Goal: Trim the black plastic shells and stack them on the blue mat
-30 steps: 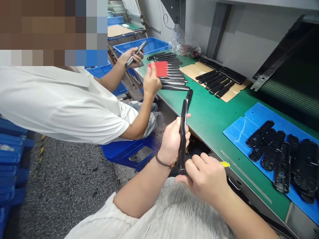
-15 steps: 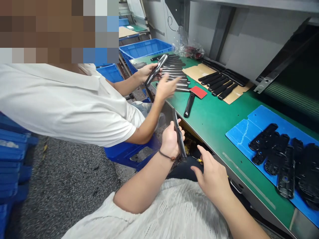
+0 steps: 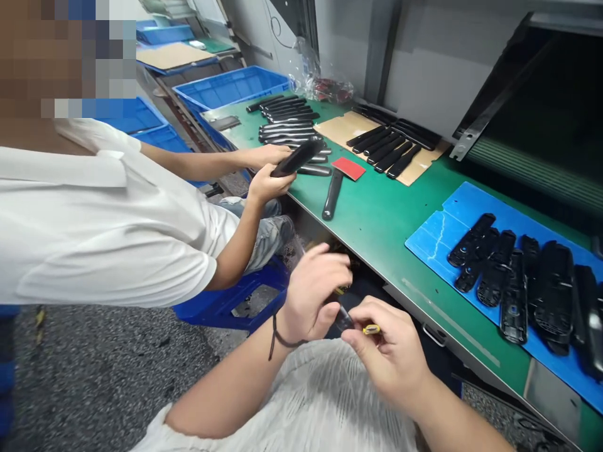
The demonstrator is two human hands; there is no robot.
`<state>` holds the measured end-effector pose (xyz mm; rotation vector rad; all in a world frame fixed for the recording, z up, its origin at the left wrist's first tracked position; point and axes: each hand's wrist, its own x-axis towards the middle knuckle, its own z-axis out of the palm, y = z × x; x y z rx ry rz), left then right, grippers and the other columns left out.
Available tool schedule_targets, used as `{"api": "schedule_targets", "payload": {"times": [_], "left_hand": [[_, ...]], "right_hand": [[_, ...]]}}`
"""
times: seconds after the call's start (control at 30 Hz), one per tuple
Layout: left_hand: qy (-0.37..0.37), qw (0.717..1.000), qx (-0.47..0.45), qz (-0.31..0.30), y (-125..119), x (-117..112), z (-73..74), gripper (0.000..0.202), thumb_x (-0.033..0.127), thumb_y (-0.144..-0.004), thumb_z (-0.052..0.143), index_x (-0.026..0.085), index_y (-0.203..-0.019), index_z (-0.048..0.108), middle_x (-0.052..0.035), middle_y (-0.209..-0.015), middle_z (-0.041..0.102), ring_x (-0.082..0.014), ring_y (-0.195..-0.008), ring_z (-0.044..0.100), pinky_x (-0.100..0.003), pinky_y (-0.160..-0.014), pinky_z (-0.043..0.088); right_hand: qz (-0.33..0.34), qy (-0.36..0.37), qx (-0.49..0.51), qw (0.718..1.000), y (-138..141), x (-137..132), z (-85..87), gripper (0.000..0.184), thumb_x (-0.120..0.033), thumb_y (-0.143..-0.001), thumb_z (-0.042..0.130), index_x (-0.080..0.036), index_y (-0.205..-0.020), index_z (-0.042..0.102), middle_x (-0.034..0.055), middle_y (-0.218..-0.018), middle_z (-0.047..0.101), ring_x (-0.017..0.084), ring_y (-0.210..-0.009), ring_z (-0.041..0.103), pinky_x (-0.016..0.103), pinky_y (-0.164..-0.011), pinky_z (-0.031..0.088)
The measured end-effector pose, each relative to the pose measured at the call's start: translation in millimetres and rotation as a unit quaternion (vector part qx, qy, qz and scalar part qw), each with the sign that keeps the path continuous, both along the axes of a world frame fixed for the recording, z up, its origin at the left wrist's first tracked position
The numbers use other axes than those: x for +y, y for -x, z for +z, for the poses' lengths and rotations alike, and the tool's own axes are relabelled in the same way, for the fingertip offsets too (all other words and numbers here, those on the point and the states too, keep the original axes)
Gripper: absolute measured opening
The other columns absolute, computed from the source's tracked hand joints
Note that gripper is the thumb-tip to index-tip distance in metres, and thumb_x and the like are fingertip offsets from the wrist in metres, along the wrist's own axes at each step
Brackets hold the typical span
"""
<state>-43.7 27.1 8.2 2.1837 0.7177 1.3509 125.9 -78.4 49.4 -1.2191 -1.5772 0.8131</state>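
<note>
My left hand (image 3: 316,292) is turned over with its fingers lifted and apart from the thumb, right by a slim, dark, glossy handle-shaped piece (image 3: 344,317). Most of that piece is hidden behind this hand. At its near end, my right hand (image 3: 389,351) pinches it between thumb and fingers. A small yellow-handled tool (image 3: 372,329) pokes out of the same right hand; its tip is hidden. To the left, a co-worker's hand (image 3: 271,188) holds a glossy black handle piece (image 3: 299,157) above the bench edge.
On the green bench (image 3: 377,232) lie rows of black handles (image 3: 287,129), a red sheet (image 3: 348,168) and a single handle (image 3: 332,194). More handles rest on cardboard (image 3: 325,125). Black casings (image 3: 513,295) lie on a blue board (image 3: 431,229). A blue stool (image 3: 221,314) stands at the left.
My left hand has loosened and turned around the dark piece. My right hand has closed on its near end. The co-worker's piece has come lower, and the view has shifted right.
</note>
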Motion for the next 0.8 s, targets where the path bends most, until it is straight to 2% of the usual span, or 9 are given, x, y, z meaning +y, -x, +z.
{"api": "schedule_targets", "payload": {"times": [0.03, 0.1, 0.17, 0.23, 0.33, 0.4, 0.47, 0.63, 0.8], "left_hand": [[-0.003, 0.997, 0.031, -0.064, 2, 0, 0.6, 0.038, 0.045, -0.100, 0.046, 0.022, -0.081, 0.070, -0.0087, -0.076, 0.067, -0.0250, -0.078, 0.064, -0.046, -0.094, 0.046], [0.016, 0.993, 0.054, -0.106, 2, 3, 1.4, 0.050, 0.043, -0.103, 0.033, 0.023, -0.065, 0.058, -0.0056, -0.058, 0.056, -0.0206, -0.058, 0.050, -0.040, -0.075, 0.042], [0.036, 0.993, 0.056, -0.100, 0, 7, 2.7, 0.053, 0.044, -0.103, 0.027, 0.024, -0.061, 0.051, -0.0057, -0.054, 0.052, -0.0202, -0.054, 0.042, -0.039, -0.067, 0.035], [0.047, 0.991, 0.058, -0.111, -3, 10, 5.1, 0.053, 0.045, -0.103, 0.025, 0.024, -0.060, 0.049, -0.0058, -0.054, 0.051, -0.0203, -0.054, 0.040, -0.039, -0.066, 0.032], [0.041, 0.987, 0.058, -0.143, -7, 9, 10.6, 0.051, 0.043, -0.103, 0.026, 0.024, -0.061, 0.048, -0.0051, -0.054, 0.049, -0.0203, -0.053, 0.039, -0.039, -0.065, 0.031], [0.036, 0.985, 0.056, -0.161, -9, 7, 14.0, 0.048, 0.042, -0.102, 0.029, 0.024, -0.062, 0.048, -0.0048, -0.053, 0.049, -0.0203, -0.053, 0.038, -0.039, -0.065, 0.030], [0.040, 0.983, 0.064, -0.168, -10, 5, 16.3, 0.048, 0.044, -0.101, 0.031, 0.025, -0.060, 0.048, -0.0050, -0.052, 0.048, -0.0204, -0.052, 0.037, -0.040, -0.065, 0.029], [0.073, 0.981, 0.088, -0.154, -12, 3, 16.7, 0.055, 0.054, -0.101, 0.025, 0.026, -0.058, 0.045, -0.0055, -0.050, 0.046, -0.0218, -0.053, 0.037, -0.041, -0.066, 0.030], [0.110, 0.983, 0.050, -0.138, -15, -1, 12.9, 0.055, 0.051, -0.102, 0.026, 0.025, -0.058, 0.046, -0.0053, -0.052, 0.048, -0.0206, -0.052, 0.038, -0.040, -0.066, 0.032]], "right_hand": [[0.010, 0.010, -0.016, 1.000, -2, -2, 3.6, 0.009, -0.030, -0.099, 0.064, -0.021, -0.096, 0.062, -0.0018, -0.077, 0.056, 0.012, -0.065, 0.050, 0.026, -0.057, 0.039], [0.021, 0.000, -0.073, 0.997, -8, -4, 8.8, 0.010, -0.024, -0.102, 0.056, -0.021, -0.111, 0.060, 0.0006, -0.086, 0.060, 0.013, -0.071, 0.053, 0.027, -0.063, 0.042], [0.023, -0.063, -0.160, 0.985, -17, -4, 11.4, 0.019, -0.014, -0.103, 0.045, -0.020, -0.117, 0.058, 0.0026, -0.088, 0.060, 0.015, -0.075, 0.051, 0.029, -0.066, 0.041], [0.025, -0.140, -0.251, 0.958, -24, -2, 12.5, 0.026, -0.007, -0.101, 0.037, -0.019, -0.107, 0.059, 0.0018, -0.080, 0.055, 0.015, -0.070, 0.044, 0.030, -0.063, 0.032], [0.043, -0.155, -0.321, 0.933, -28, 2, 13.5, 0.019, -0.025, -0.105, 0.043, -0.018, -0.101, 0.061, 0.0007, -0.075, 0.051, 0.015, -0.066, 0.037, 0.032, -0.060, 0.024], [0.042, -0.135, -0.325, 0.935, -25, 4, 13.8, 0.035, -0.051, -0.104, 0.050, -0.018, -0.094, 0.061, 0.0000, -0.074, 0.051, 0.015, -0.065, 0.038, 0.032, -0.059, 0.023], [0.032, -0.123, -0.325, 0.937, -20, 7, 13.3, 0.050, -0.067, -0.099, 0.051, -0.020, -0.084, 0.058, -0.0013, -0.071, 0.050, 0.014, -0.063, 0.037, 0.032, -0.059, 0.022], [0.033, -0.130, -0.343, 0.930, -15, 13, 11.9, 0.053, -0.066, -0.103, 0.046, -0.021, -0.075, 0.054, -0.0018, -0.068, 0.050, 0.013, -0.061, 0.035, 0.032, -0.059, 0.019], [-0.005, -0.190, -0.372, 0.909, -17, 14, 14.0, 0.054, -0.060, -0.106, 0.043, -0.022, -0.070, 0.055, -0.0003, -0.066, 0.048, 0.015, -0.062, 0.031, 0.034, -0.059, 0.019]]}}
